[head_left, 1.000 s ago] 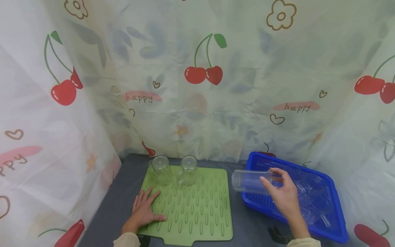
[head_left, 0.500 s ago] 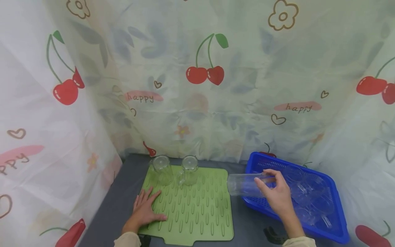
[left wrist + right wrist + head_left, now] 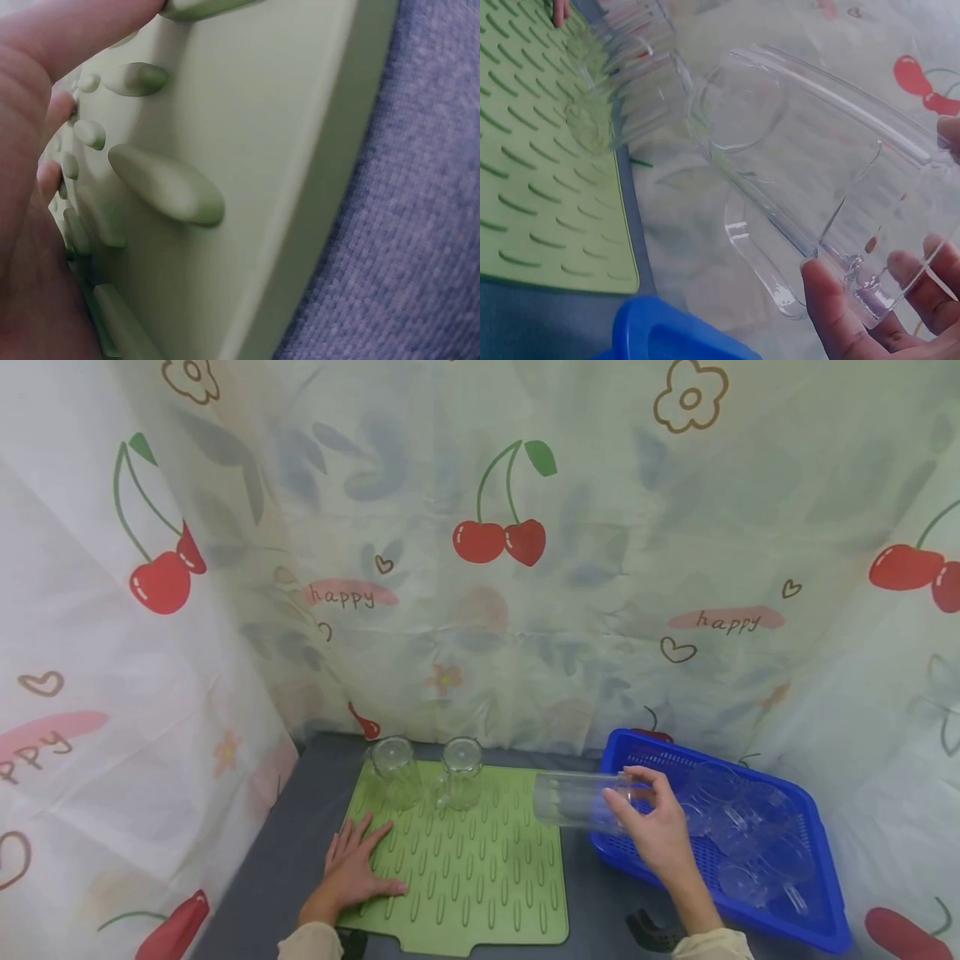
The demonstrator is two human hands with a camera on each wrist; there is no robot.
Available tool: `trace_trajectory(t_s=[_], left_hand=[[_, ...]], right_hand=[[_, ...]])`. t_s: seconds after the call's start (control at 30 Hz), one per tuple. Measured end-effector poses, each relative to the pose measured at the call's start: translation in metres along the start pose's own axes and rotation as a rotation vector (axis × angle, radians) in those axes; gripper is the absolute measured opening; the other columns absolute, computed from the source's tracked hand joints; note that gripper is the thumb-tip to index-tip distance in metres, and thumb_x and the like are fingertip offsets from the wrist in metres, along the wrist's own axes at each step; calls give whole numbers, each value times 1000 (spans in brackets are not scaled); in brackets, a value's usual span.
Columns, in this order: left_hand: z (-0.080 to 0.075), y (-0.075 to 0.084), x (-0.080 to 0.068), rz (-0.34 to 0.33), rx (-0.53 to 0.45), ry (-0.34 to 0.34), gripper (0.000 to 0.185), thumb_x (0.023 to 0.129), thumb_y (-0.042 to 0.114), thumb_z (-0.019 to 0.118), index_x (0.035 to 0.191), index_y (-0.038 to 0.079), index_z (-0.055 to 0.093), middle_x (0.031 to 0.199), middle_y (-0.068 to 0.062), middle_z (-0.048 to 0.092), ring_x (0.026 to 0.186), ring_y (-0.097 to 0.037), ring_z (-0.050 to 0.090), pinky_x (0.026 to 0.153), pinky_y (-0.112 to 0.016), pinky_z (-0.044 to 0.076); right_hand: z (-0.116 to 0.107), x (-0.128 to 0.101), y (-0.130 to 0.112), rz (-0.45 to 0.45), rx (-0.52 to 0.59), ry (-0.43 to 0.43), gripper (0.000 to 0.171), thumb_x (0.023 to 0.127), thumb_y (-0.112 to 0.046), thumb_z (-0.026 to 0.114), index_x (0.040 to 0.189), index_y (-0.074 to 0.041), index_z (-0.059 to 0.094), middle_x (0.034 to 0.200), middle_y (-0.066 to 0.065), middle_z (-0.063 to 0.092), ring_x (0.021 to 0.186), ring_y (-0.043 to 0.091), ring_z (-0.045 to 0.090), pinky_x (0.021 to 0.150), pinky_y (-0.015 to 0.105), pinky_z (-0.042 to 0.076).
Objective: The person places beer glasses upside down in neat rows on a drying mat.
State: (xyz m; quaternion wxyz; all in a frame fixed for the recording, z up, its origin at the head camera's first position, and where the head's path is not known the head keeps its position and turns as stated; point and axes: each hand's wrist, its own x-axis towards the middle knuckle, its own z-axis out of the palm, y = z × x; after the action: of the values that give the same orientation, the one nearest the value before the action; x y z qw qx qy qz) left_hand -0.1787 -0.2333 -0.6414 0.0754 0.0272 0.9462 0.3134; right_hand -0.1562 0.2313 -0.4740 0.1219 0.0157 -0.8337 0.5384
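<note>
Fingers of the left hand (image 3: pixel 351 870) lie spread and flat on the near left corner of the green ridged mat (image 3: pixel 480 877), pressing it to the grey table (image 3: pixel 300 810); they hold nothing. At the mat's far edge stand two clear glasses, mouth down: one (image 3: pixel 394 772) at the left, the other (image 3: pixel 460 773) just beside it. Further right, the fingers of the right hand (image 3: pixel 654 833) are curled round a clear glass mug (image 3: pixel 573 799), clamped on its base end. The mug lies on its side in the air, its open mouth pointing left, above the gap between the mat's right edge and the blue basket (image 3: pixel 810 922). From the right wrist its handle (image 3: pixel 761 259) shows on the underside.

As I judge it, the step in hand is carrying a mug from basket to mat. The next move would call for turning it mouth down and setting it beside the two standing glasses.

The count: one mat, one basket, two glasses on the mat, one mug in hand. More clear glasses lie in the basket (image 3: pixel 750 827), too overlapped to count
</note>
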Motion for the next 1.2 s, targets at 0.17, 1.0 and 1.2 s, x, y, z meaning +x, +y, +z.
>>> trace_trajectory(t_s=[0.17,1.0,1.2], left_hand=[[-2,1,0,5,20,-1,117,57,70,88,155,23,45,170,-18,19,156,-53,0,122,-71,2],[-7,5,-3,24,-8,13,115,57,67,90,154,21,47,169,-21,21,155,-55,2,121,-73,2],[-10,10,-6,33,-10,64,109,61,56,93,152,14,49,165,-24,30,153,-56,11,120,-74,9]], right_hand=[[7,1,-3,18,60,-23,50,99,-25,69,142,-11,47,138,6,53,103,-9,58,68,26,61],[46,-4,-1,93,330,-140,49,100,-12,66,143,-5,45,144,11,51,114,-2,61,84,25,59],[53,-8,3,116,340,-147,50,99,-11,66,144,-5,45,147,14,50,117,0,61,85,23,58]])
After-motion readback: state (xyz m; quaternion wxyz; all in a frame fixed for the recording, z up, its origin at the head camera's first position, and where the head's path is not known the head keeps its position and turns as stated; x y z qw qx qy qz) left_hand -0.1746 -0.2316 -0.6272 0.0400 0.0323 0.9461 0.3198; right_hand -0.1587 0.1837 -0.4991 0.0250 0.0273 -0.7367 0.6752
